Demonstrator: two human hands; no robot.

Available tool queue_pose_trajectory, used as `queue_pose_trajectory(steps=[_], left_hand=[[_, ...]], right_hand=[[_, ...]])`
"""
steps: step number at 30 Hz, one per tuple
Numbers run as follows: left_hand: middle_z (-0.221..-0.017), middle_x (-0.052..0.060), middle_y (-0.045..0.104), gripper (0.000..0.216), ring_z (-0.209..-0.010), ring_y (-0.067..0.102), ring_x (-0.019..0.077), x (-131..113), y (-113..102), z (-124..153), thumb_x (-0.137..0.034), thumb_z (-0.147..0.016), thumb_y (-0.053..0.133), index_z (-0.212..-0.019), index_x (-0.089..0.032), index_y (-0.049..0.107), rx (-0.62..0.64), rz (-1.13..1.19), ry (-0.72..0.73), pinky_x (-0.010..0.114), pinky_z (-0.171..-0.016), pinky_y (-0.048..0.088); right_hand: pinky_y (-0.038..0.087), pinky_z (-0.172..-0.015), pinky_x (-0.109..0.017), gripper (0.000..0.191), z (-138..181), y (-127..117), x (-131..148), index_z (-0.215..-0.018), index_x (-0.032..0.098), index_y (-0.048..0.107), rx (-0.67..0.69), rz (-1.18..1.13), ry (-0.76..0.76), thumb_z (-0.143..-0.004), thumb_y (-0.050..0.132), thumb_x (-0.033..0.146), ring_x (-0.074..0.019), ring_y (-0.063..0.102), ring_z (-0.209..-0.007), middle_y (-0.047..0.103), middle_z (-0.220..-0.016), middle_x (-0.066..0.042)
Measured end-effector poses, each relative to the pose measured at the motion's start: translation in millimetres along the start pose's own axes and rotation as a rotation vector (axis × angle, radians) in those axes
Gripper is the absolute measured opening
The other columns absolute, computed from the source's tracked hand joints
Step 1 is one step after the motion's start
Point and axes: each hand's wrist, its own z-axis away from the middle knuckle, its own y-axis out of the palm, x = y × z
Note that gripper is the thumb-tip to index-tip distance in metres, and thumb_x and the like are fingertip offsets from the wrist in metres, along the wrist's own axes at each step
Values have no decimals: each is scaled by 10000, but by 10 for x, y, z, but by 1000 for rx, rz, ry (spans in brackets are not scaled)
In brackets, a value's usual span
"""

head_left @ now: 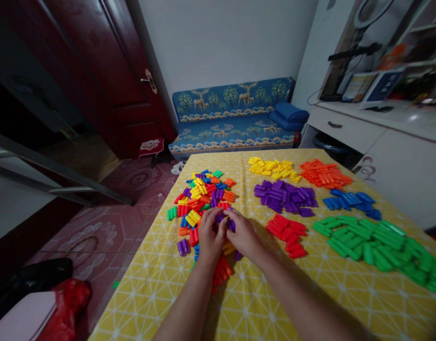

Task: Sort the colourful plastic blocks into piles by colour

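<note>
Both hands meet over the near part of a mixed pile of small ribbed plastic pieces (200,189) in several colours. My left hand (211,234) has its fingers curled and its thumb raised beside purple plastic pieces (231,224). Close against it, my right hand (243,237) bends its fingers round the same purple pieces. Fingers partly hide what is gripped. Under the wrists lie orange pieces (223,271), and a separate purple piece (183,246) sits to the left.
Single-colour heaps lie on the right of the yellow tablecloth (161,293): yellow (274,168), purple (285,195), orange-red (324,174), blue (352,202), red (288,234) and green (377,244). A blue sofa (232,118) stands behind the table, a white cabinet (398,175) at right.
</note>
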Motion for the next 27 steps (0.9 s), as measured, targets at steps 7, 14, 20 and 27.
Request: queue_pose_trajectory(steps=[7, 14, 20, 27], left_hand=[[-1115, 93, 708, 314, -1030, 668, 219, 16, -9, 28, -317, -883, 617, -1162, -182, 662, 43, 27, -62, 359, -920, 533], [-1121, 103, 728, 325, -1032, 689, 221, -32, -32, 27, -317, -948, 502, -1170, -168, 687, 115, 31, -77, 346, -903, 550], [-1004, 90, 748, 310, -933, 703, 207, -43, -36, 38, -306, -969, 463, -1099, -172, 710, 159, 15, -67, 319, -820, 549], [-868, 70, 730, 278, -805, 682, 179, -45, -7, 33, -301, -962, 484, -923, -162, 722, 180, -4, -41, 272, -720, 514]], right_hand=[[455, -1042, -410, 395, 104, -2, -9, -1149, 211, 652, -43, 34, -85, -812, 499, 70, -221, 578, -1161, 660, -1156, -84], [467, -999, -412, 287, 177, -24, 66, -1076, 205, 640, -167, 53, -87, -828, 533, 108, -230, 593, -1106, 665, -1106, -87], [524, -825, -348, 232, 6, -466, -30, -1058, 218, 630, -335, 7, -22, -838, 617, 292, -204, 663, -896, 713, -990, -61], [507, -756, -339, 310, -527, -1617, -851, -1028, 175, 668, -648, 360, 228, -803, 605, 380, -229, 672, -823, 726, -915, -99]])
